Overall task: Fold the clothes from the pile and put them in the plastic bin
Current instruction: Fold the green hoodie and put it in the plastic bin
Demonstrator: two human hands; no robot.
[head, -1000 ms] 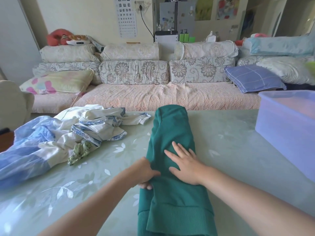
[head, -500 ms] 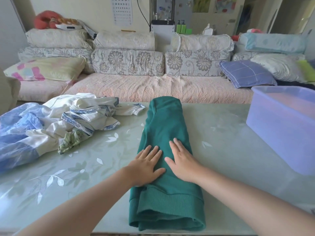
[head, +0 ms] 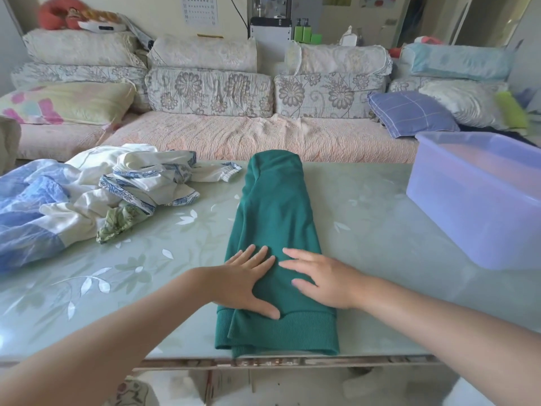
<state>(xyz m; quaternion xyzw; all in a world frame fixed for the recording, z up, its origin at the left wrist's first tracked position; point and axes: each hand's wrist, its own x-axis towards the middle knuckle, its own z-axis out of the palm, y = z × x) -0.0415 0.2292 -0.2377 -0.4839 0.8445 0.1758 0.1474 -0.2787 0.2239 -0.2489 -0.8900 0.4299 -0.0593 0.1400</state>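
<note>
- Left hand [head: 248, 285]: flat on the sweater [head: 275, 206], fingers straight and a little spread. Palm over the sweater's left edge; thumb stretched toward the ribbed hem.
- Right hand [head: 325, 282]: also flat on the sweater, fingers straight, just right of centre. Nothing gripped by either hand.
- Hands side by side with a narrow strip of green cloth between them; fingertips point away from me.
- Sweater: dark green, folded lengthwise into a long narrow band. Ribbed hem lies at the near edge of the surface [head: 366, 230]; the other end reaches the far edge. Layers show at the hem's left corner.
- Sweater lies between the pile [head: 87, 200] on my left and the bin [head: 480, 206] on my right.
- Bin: translucent lilac plastic, on the right end of the surface, well apart from the sweater.
- Pile: white garment with blue patterned trim, pale blue cloth, a small green leaf-print piece. One white cuff lies just beside the sweater's far left edge; contact cannot be told.
- Surface: pale green with white leaf print, glossy.
- Behind: sofa [head: 257, 136] with floral cushions and one blue checked cushion [head: 409, 112].
- Writing: wall chart [head: 200, 8] shows rows of marks, too small to read. Two green bottles [head: 303, 32] beyond the sofa; labels not legible.
</note>
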